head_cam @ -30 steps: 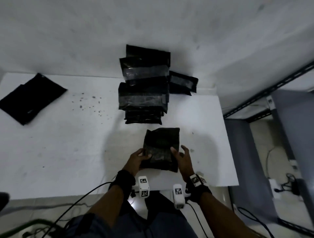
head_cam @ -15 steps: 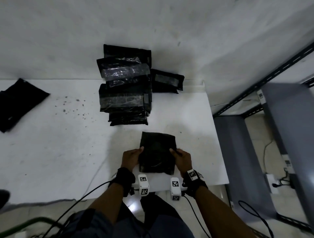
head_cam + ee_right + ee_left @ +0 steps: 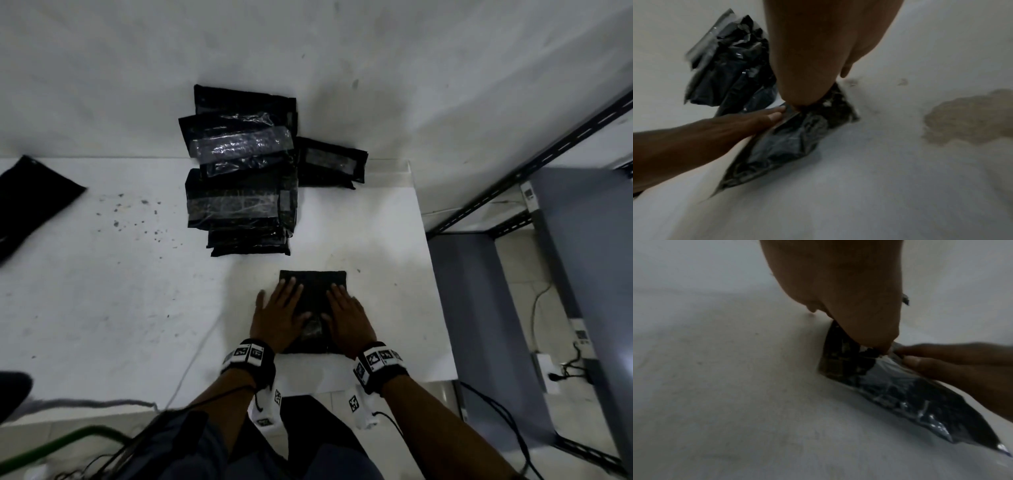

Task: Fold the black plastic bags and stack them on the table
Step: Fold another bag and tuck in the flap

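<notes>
Head view, hands: I have my left hand and right hand laid flat, fingers straight, both pressing down on the folded bag; neither is gripping anything.
Folded bag, place: it lies on the white table near the front edge, just in front of me, a little short of the stack.
Folded bag, handling: I judge it light, soft and thin. The wrist views show glossy, crinkled film, so I expect it to be slippery and to spring open once the pressure comes off.
Where to take hold: I would pinch the two side edges where my palms now rest, or slide fingers under the near edge, keeping the fold squeezed shut while lifting.
Stack: the pile of folded bags sits further back on the table, its layers offset and not square. A careless drop could make it slide.
Stray packet: one more black packet lies just beside the stack on its right, against the wall.
Far left: another black bag lies flat, well apart from the rest, probably not yet folded.
Containers: I see none here; the bags rest straight on the table.
</notes>
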